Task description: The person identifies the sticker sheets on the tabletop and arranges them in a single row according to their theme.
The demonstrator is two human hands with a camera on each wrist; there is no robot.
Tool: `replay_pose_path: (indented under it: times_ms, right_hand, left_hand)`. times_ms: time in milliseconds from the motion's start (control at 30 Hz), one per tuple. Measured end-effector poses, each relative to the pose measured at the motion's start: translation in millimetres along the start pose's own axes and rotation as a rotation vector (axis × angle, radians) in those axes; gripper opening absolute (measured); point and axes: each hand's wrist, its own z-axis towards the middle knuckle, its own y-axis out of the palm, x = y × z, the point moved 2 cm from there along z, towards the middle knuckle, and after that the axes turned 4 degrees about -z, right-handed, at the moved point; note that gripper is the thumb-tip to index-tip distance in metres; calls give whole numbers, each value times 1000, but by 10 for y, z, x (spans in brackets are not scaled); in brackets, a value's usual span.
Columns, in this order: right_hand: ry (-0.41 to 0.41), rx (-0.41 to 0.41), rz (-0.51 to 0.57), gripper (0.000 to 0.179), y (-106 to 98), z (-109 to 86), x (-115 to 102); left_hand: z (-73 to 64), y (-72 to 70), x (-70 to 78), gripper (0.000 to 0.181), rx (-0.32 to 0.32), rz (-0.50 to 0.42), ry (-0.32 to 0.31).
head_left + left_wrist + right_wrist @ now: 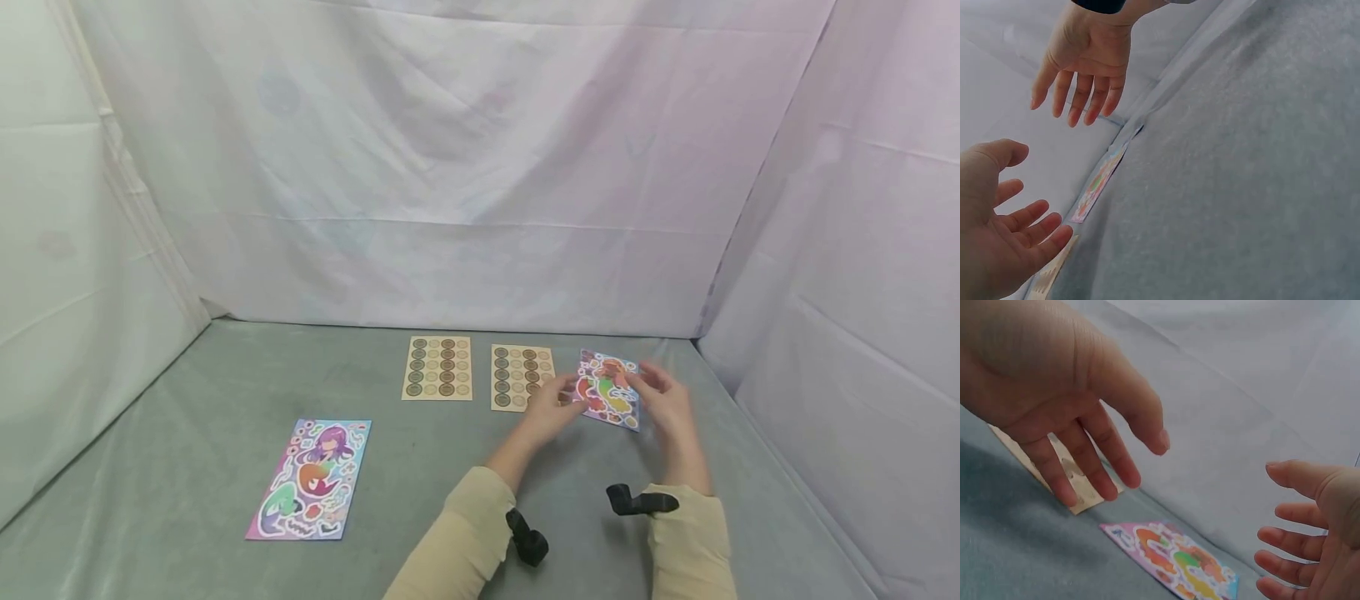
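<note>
A small mermaid sticker sheet (609,389) lies at the back right of the grey table, bright with red, green and yellow figures. To its left, my left hand (551,410) hovers with relaxed fingers, partly covering a tan sheet of round stickers (512,379). On the other side is my right hand (667,408), fingers loosely spread. Both wrist views show the hands apart from the mermaid sheet (1100,184), with nothing held. In the right wrist view, the sheet (1179,556) lies below and between the left hand (1054,381) and right hand (1316,525).
A second tan sheet of round stickers (437,368) lies left of the first. Nearer the front left is a larger mermaid sticker sheet (315,479). White cloth walls (450,167) enclose the table (187,467) at the back and sides.
</note>
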Motion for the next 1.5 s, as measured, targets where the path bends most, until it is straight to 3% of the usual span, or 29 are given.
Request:
replay_pose_path:
  times_ms: [300,567,933,1500]
  right_hand:
    - [40,15,-36,71,27,48,187]
    - [91,26,-46,68,60,131,351]
    - [84,53,-63,63,96,137,463]
    - [57,77,-96,60,99,128,469]
  left_hand:
    - [21,57,-60,50,2,-1,-5]
    - [23,104,-98,51,-13,15,9]
    - [-1,143,-171,54,-10,10,-47]
    - [-22,53,-168,63,-140,-69,-101]
